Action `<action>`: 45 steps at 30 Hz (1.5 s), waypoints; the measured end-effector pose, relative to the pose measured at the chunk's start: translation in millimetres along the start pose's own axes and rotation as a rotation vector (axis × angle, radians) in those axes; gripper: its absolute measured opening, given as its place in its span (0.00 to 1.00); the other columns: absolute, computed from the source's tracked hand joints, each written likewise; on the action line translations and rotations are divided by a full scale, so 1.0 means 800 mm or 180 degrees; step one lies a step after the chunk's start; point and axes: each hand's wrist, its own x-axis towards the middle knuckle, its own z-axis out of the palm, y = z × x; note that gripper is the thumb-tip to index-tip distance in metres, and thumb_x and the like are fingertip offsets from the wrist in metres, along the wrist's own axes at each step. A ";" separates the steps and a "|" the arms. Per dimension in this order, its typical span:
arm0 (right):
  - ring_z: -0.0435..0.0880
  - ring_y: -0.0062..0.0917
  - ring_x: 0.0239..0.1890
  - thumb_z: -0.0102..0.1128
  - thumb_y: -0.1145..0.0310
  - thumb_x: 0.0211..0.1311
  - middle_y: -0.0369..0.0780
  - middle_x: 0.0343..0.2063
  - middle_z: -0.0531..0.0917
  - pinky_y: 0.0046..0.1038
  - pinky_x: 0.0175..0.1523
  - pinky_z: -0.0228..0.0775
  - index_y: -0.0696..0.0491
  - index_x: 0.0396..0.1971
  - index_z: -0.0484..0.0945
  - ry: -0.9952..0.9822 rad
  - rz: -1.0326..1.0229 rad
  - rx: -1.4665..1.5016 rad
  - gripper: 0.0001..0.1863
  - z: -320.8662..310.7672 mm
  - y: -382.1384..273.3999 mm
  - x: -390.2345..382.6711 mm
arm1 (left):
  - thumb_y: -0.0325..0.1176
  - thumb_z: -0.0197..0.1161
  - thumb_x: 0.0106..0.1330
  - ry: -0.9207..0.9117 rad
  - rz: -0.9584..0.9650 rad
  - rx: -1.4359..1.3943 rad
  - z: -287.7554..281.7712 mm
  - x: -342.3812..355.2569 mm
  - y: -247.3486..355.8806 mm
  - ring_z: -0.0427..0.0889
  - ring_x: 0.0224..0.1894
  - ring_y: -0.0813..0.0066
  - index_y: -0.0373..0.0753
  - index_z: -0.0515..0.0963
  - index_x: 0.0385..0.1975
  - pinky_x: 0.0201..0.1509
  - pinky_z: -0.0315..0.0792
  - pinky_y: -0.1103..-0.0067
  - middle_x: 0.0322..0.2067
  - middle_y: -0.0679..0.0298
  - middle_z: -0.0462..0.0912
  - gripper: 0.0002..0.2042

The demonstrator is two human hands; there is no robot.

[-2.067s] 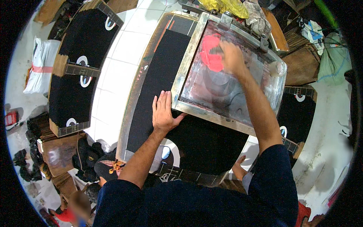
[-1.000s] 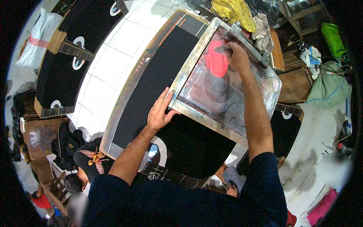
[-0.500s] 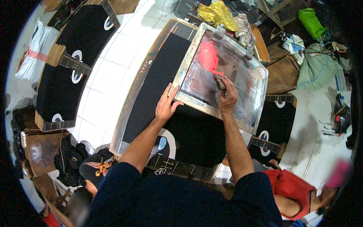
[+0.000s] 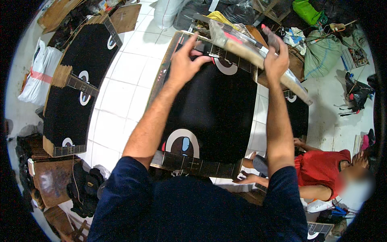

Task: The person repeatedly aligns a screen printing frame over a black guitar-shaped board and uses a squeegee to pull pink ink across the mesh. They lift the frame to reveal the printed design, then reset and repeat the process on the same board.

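A screen-printing frame [image 4: 250, 54] with a pale wooden border is tilted up at the far end of the board, blurred by motion. Pink-red ink [image 4: 233, 37] shows on its mesh. My right hand [image 4: 277, 62] is at its near bar, closed around a small dark squeegee [image 4: 272, 39] with a red tip. Under the frame's raised edge lies black fabric [image 4: 213, 105], printed with a large cartoon eye [image 4: 183, 141] at the near end and another eye [image 4: 225, 66] at the far end. Over the fabric's far left part, my left hand [image 4: 186, 62] hovers with its fingers apart, holding nothing.
More black printed panels [image 4: 74, 84] lie on a long board to the left, beyond white floor tiles [image 4: 121, 88]. A person in red [image 4: 322, 169] is at the right, one hand [image 4: 248, 178] near my board. Sacks [image 4: 324, 52] and bags crowd the far side.
The frame has gone from lying flat on the fabric to tilted up and away, uncovering the far eye. My left hand has left its border; my right hand has moved up and right with the squeegee.
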 end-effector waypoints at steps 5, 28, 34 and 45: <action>0.87 0.42 0.50 0.65 0.63 0.64 0.39 0.49 0.88 0.40 0.54 0.77 0.40 0.53 0.84 -0.0207 0.0473 -0.0443 0.17 0.008 0.004 0.078 | 0.38 0.75 0.65 0.0708 -0.0950 0.0451 -0.157 -0.129 -0.199 0.86 0.41 0.69 0.32 0.72 0.66 0.47 0.79 0.74 0.45 0.51 0.88 0.32; 0.87 0.36 0.48 0.65 0.43 0.66 0.42 0.44 0.90 0.38 0.55 0.74 0.43 0.59 0.83 -0.0643 0.0548 -0.1603 0.27 0.041 0.116 0.196 | 0.43 0.60 0.73 0.0481 -0.3303 0.3311 -0.289 -0.741 -0.184 0.86 0.47 0.49 0.48 0.87 0.49 0.53 0.76 0.56 0.42 0.52 0.88 0.13; 0.84 0.42 0.57 0.62 0.40 0.68 0.45 0.54 0.86 0.41 0.61 0.72 0.45 0.63 0.80 -0.0768 0.0581 -0.1379 0.32 0.045 0.130 0.201 | 0.36 0.63 0.68 0.0301 -0.3510 0.3351 -0.340 -0.668 -0.151 0.87 0.41 0.46 0.41 0.88 0.39 0.47 0.80 0.58 0.35 0.48 0.88 0.09; 0.80 0.47 0.62 0.56 0.40 0.68 0.44 0.61 0.82 0.44 0.66 0.69 0.36 0.69 0.74 -0.0906 0.0851 -0.1395 0.32 0.047 0.089 0.197 | 0.26 0.73 0.60 0.1616 0.0414 0.2533 -0.229 -0.227 -0.029 0.72 0.25 0.60 0.34 0.81 0.26 0.32 0.65 0.67 0.20 0.57 0.73 0.06</action>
